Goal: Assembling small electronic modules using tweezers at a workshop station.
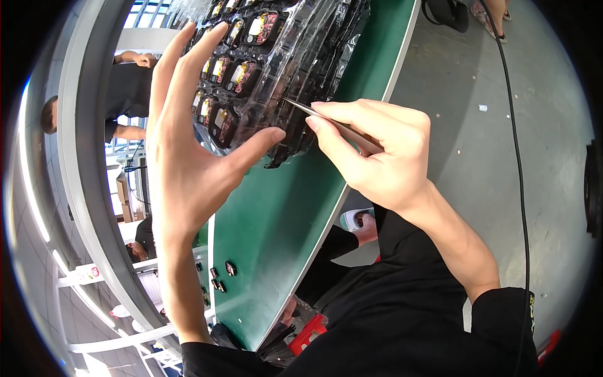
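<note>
In my right hand (383, 151) is a pair of metal tweezers (342, 125), pinched between thumb and fingers. Their tips reach to the edge of a black plastic tray (301, 81) with clear film over it. My left hand (188, 138) is spread over the tray's left part, thumb near its close edge and two fingers stretched toward the far side; nothing shows in its grasp. Rows of small dark rounded parts (242, 75) with yellow, white and pink patches sit in the tray's pockets. What the tweezer tips touch is too small to tell.
The tray lies on a green worktable (270, 220) with a pale edge. Several small dark parts (220, 276) lie nearer on the table. A black cable (516, 144) hangs at the right above the grey floor. Another person (125, 94) is beyond the table at left.
</note>
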Demonstrator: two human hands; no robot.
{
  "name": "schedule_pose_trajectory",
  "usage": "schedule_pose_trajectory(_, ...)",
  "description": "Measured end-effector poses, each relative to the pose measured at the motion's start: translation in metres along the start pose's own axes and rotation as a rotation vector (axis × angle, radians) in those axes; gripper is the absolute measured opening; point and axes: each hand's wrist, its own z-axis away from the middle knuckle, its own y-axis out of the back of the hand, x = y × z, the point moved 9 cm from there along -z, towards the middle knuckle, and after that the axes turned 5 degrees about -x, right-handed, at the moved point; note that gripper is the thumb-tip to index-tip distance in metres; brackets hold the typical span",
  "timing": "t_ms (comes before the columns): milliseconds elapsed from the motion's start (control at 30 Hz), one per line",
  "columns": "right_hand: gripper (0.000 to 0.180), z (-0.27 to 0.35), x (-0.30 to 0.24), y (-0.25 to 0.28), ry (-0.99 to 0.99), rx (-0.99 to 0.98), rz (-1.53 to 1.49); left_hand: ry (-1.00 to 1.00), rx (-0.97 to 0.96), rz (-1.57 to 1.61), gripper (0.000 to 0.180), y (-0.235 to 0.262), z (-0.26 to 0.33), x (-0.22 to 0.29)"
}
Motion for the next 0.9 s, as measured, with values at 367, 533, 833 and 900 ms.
schedule_pose_trajectory(367,0.013,-0.008,-0.015,0.003,-0.037,-0.05,0.017,0.017,-0.014,0.11,0.109,0.002,0.0,0.002)
schedule_pose_trajectory(533,0.015,-0.013,-0.035,0.028,-0.001,-0.019,0.126,0.145,-0.023,0.212,0.106,0.01,0.013,-0.002)
schedule_pose_trajectory(833,0.017,-0.184,-0.058,0.081,0.063,0.163,0.248,0.144,0.036,0.318,0.096,0.026,0.073,-0.028)
schedule_pose_trajectory(900,0.015,-0.231,-0.066,0.077,0.082,0.205,0.373,0.181,0.057,0.357,0.091,0.031,0.109,-0.038)
